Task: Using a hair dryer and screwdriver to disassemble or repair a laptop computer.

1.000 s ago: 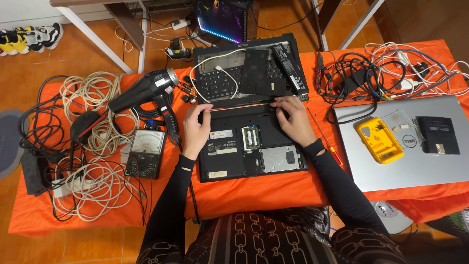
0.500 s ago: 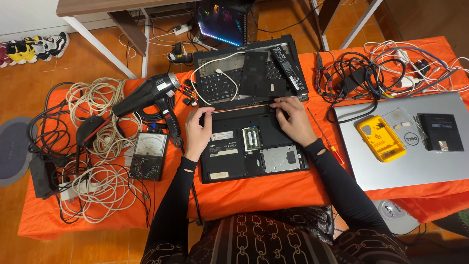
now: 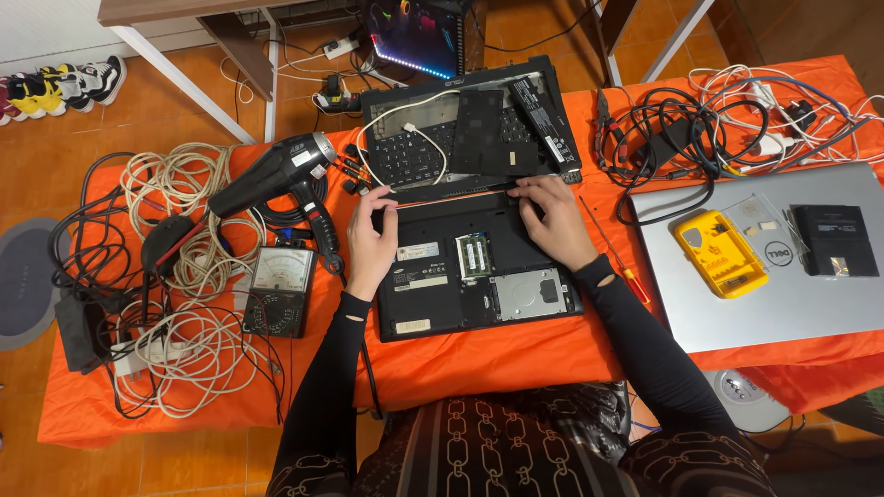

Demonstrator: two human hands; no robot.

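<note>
carefully now — the opened black laptop base (image 3: 474,267) lies upside down on the orange cloth (image 3: 516,354), its bottom cover off, a memory stick (image 3: 471,255) and a silver hard drive (image 3: 527,294) showing. the left hand (image 3: 370,247) rests on the base's left side, fingers curled over the far left corner, gripping nothing loose. the right hand (image 3: 554,221) lies on the far right part, fingertips spread along the back edge where the base meets a second stripped laptop (image 3: 470,133) with a white cable (image 3: 405,138) draped over its keyboard.

the step looks like working along that back edge. it goes best with both hands pressing evenly — steady on the left, light probing on the right — so the base does not slide on the cloth. fingers should keep off the bare memory and the drive. the black heat gun (image 3: 276,179) and the analog meter (image 3: 280,290) sit just beside the left forearm, so the elbow wants to stay tucked. a screwdriver (image 3: 615,253) lies near the right wrist, within reach.
</note>
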